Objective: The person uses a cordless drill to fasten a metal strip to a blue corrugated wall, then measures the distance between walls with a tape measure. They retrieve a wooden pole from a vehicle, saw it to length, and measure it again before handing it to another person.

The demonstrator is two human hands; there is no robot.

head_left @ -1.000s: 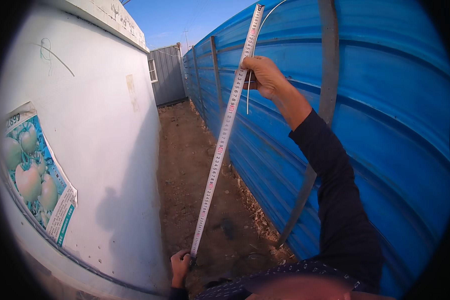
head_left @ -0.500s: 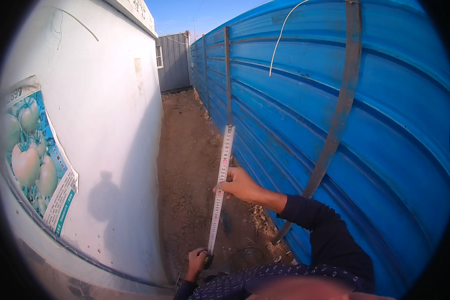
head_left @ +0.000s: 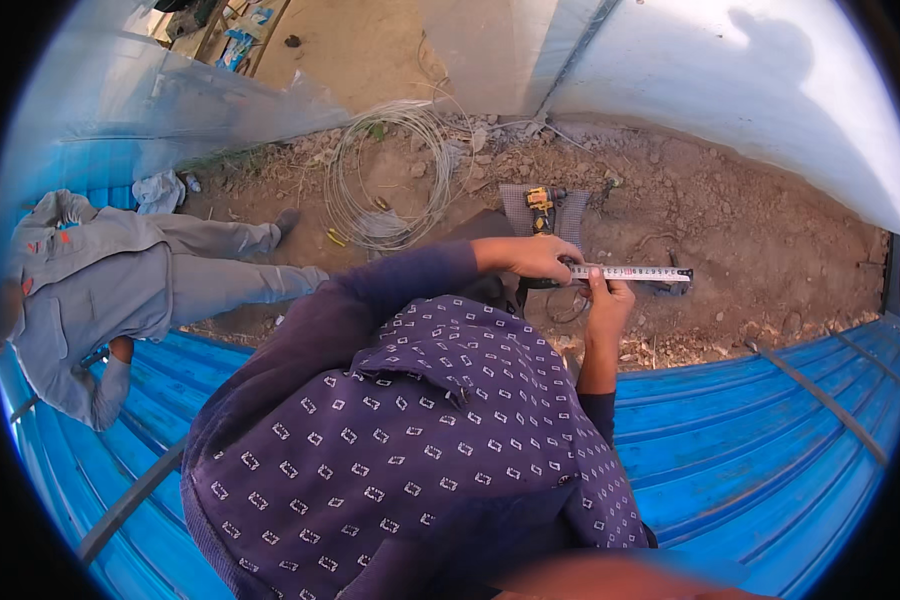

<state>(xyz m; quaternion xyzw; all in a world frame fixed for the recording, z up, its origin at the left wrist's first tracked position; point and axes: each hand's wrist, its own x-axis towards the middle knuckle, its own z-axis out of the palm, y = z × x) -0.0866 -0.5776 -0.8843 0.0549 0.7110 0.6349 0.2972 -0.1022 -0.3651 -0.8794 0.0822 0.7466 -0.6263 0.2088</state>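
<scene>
My left hand is closed around the dark case of a tape measure. Out of the case runs a white steel tape blade, lying roughly level across the view and ending in a dark tip at the right. My right hand pinches the blade a little way from the case, thumb on top. Beneath my hands, a yellow-and-black cordless drill rests on a grey woven mat. My fingers hide most of the case.
A large coil of pale wire lies on the dirt, with yellow-handled pliers beside it. Another person in grey stands at the left. Blue corrugated fencing runs along the near side; a white wall borders the far right.
My view has swung from the narrow passage to my own body, the drill and the wire coil. Both hands still hold the tape measure; less blade shows between case and tip.
</scene>
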